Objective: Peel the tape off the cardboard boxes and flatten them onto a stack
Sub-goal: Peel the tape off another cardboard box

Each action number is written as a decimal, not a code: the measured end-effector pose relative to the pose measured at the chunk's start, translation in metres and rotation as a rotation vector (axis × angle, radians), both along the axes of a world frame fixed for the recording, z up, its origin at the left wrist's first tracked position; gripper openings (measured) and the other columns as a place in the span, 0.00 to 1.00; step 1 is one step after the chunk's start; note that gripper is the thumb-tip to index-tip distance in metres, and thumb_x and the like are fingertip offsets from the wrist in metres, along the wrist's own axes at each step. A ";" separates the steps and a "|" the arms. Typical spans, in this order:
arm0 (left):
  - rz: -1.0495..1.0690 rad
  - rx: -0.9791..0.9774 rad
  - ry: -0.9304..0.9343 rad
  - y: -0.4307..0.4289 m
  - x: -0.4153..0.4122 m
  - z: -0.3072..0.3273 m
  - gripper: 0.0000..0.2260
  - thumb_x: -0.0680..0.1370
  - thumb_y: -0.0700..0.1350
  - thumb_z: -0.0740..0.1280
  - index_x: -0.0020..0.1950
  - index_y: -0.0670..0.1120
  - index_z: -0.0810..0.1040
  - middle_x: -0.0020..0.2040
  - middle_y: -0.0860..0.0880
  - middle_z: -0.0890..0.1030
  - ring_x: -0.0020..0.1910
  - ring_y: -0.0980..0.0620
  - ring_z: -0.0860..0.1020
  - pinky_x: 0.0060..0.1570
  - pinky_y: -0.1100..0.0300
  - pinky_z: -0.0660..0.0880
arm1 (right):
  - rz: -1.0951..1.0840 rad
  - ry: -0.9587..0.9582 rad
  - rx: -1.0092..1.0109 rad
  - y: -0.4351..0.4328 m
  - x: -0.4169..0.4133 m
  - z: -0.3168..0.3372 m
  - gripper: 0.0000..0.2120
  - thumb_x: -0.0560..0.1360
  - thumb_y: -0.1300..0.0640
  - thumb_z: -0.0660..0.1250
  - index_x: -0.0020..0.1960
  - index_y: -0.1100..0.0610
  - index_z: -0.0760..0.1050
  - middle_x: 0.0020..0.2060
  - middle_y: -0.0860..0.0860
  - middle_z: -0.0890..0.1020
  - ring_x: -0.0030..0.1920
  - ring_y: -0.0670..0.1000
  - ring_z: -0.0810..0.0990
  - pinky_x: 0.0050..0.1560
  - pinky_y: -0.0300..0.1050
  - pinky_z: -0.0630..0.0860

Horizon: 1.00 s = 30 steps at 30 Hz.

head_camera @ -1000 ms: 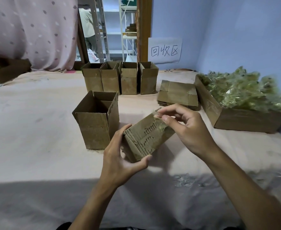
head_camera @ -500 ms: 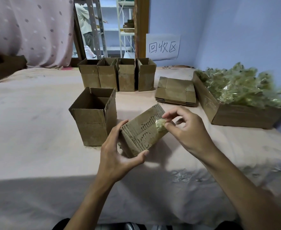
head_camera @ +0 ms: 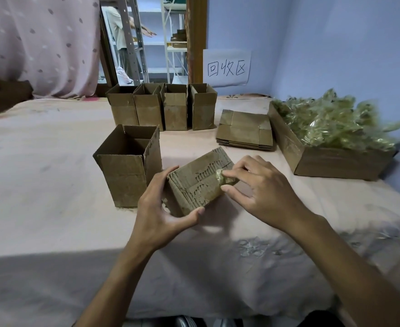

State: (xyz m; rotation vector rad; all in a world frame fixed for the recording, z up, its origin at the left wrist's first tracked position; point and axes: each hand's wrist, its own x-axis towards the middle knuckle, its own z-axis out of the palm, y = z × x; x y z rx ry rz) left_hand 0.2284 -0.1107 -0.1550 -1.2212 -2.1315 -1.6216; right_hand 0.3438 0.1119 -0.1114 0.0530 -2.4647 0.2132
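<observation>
Head: open box [head_camera: 123, 178], pink table [head_camera: 40, 190], blue wall [head_camera: 347, 43]

Small open boxes standing: five. That is a row of four boxes [head_camera: 175, 114] at 12 o'clock and a single box [head_camera: 125, 175] at 10 o'clock. Tilted box [head_camera: 201, 185], centre: one. Flattened stack [head_camera: 245, 129], 1 o'clock: one. Large box of crumpled tape [head_camera: 335, 164], 2 o'clock: one. Paper sign [head_camera: 226, 67], 12 o'clock: one. Partly seen box [head_camera: 5, 95], 9 o'clock: one. Hands: two, left hand [head_camera: 156, 213], right hand [head_camera: 260, 194].
</observation>
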 end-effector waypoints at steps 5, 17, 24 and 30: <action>-0.082 -0.082 0.062 -0.008 -0.009 0.007 0.41 0.66 0.58 0.80 0.75 0.48 0.69 0.65 0.52 0.76 0.65 0.50 0.77 0.53 0.50 0.83 | -0.070 0.060 0.044 -0.008 -0.001 0.000 0.18 0.77 0.38 0.67 0.52 0.53 0.79 0.45 0.47 0.76 0.48 0.51 0.75 0.50 0.48 0.74; -0.122 -0.265 0.146 -0.023 -0.023 0.020 0.41 0.68 0.65 0.76 0.78 0.59 0.67 0.68 0.57 0.71 0.69 0.58 0.70 0.58 0.67 0.78 | -0.059 0.059 -0.136 -0.018 -0.004 0.008 0.07 0.78 0.50 0.67 0.47 0.52 0.81 0.41 0.46 0.77 0.44 0.50 0.76 0.50 0.49 0.74; 0.026 -0.347 0.256 -0.014 -0.014 0.032 0.42 0.68 0.67 0.72 0.78 0.50 0.68 0.71 0.55 0.68 0.70 0.55 0.69 0.65 0.49 0.77 | 0.040 -0.049 -0.566 -0.011 0.002 0.017 0.05 0.78 0.58 0.71 0.45 0.51 0.83 0.40 0.43 0.84 0.44 0.46 0.82 0.47 0.47 0.77; 0.123 -0.429 0.457 0.000 -0.004 0.044 0.45 0.68 0.75 0.66 0.75 0.45 0.74 0.69 0.50 0.76 0.69 0.51 0.70 0.76 0.50 0.60 | 0.167 -0.172 -0.733 -0.022 0.004 0.028 0.06 0.78 0.61 0.72 0.43 0.55 0.84 0.35 0.46 0.84 0.38 0.48 0.82 0.44 0.45 0.79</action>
